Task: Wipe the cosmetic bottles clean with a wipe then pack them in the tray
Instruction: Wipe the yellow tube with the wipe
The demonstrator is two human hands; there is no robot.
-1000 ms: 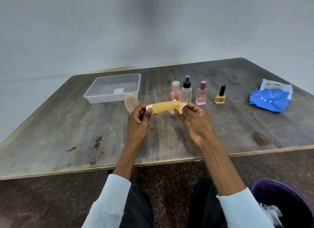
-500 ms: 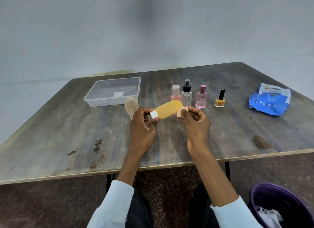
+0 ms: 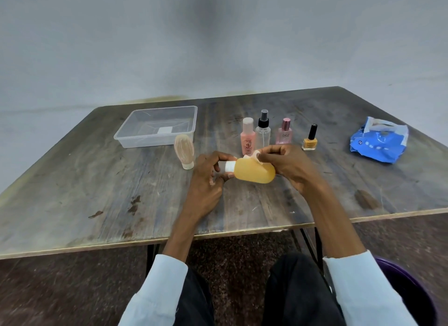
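Note:
An orange bottle (image 3: 253,171) with a white cap lies sideways between my hands above the table. My left hand (image 3: 208,177) grips its cap end. My right hand (image 3: 288,164) presses a small pale wipe (image 3: 254,155) against the bottle's top side. Behind them stand a pink bottle (image 3: 247,137), a clear spray bottle (image 3: 262,130), a pink perfume bottle (image 3: 284,132) and a yellow nail polish (image 3: 309,139). A beige tube (image 3: 184,151) stands on its cap to the left. The clear plastic tray (image 3: 135,137) sits at the back left with no bottles in it.
A blue wipes pack (image 3: 378,143) lies at the right on the wooden table (image 3: 97,192). A purple bin (image 3: 412,296) stands on the floor at the lower right, beside my knees.
The orange bottle has turned and dropped slightly, its flat side now facing me. My right hand with the wipe has moved from the bottle's end onto its top.

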